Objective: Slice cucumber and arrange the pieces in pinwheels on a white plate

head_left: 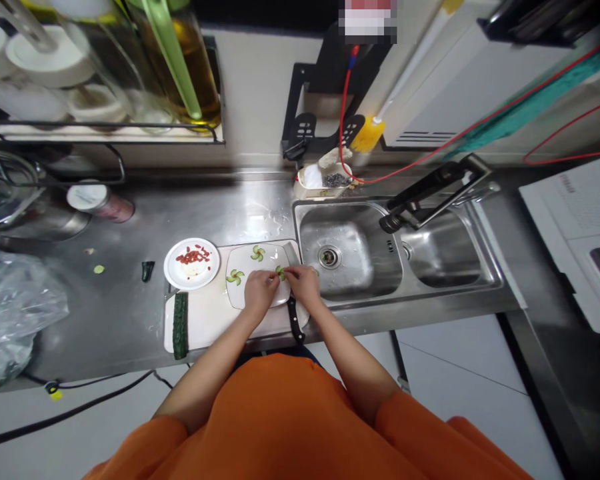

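Note:
My left hand (261,291) and my right hand (305,285) meet over the right side of a squarish white plate (250,293). Both are closed in a pinch around a small fan of green cucumber slices (280,271); the fingers partly hide it. Two pinwheels of cucumber slices with red centres lie on the same plate, one at the back (257,253) and one at the left (235,277). The plate rests on a white cutting board (205,323). A knife (295,321) lies at its right, black handle towards me, and a cucumber piece (180,327) at the board's left end.
A round white plate (170,267) holds small red berries, probably goji. Cucumber scraps (147,271), a lidded tub (103,200) and a plastic bag (20,313) are to the left. The double sink (353,250) with a black faucet (420,193) adjoins the board's right.

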Demonstrator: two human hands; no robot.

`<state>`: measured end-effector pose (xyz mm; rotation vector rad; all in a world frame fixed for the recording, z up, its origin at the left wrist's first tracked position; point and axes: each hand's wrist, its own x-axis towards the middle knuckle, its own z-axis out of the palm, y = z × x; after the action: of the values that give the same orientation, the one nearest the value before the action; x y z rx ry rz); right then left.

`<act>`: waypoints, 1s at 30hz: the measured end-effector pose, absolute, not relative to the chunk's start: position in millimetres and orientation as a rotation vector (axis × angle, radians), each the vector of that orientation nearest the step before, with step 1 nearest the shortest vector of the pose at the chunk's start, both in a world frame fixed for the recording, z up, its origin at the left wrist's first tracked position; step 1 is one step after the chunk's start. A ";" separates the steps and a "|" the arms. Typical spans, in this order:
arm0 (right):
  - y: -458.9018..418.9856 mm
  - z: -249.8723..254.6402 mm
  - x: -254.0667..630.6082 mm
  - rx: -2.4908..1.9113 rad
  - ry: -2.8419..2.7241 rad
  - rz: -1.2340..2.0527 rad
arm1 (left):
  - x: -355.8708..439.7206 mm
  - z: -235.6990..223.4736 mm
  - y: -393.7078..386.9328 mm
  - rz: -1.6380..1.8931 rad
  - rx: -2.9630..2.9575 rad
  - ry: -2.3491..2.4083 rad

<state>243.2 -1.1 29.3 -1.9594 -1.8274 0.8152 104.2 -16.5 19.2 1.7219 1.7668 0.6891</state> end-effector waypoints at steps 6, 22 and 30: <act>6.8 28.3 245.6 -1.976 -1.843 0.817 | 109.3 14.8 -15.6 0.642 1.701 1.779; 9.8 26.8 245.3 -1.897 -1.974 0.821 | 113.5 12.4 -8.7 0.555 1.692 1.820; 10.8 25.7 243.4 -1.921 -2.059 0.825 | 113.6 12.9 -7.3 0.541 1.681 1.823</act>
<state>243.4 10.8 25.7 -1.9208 -2.0591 0.8255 113.6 -7.3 12.9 1.6810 1.8234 0.5406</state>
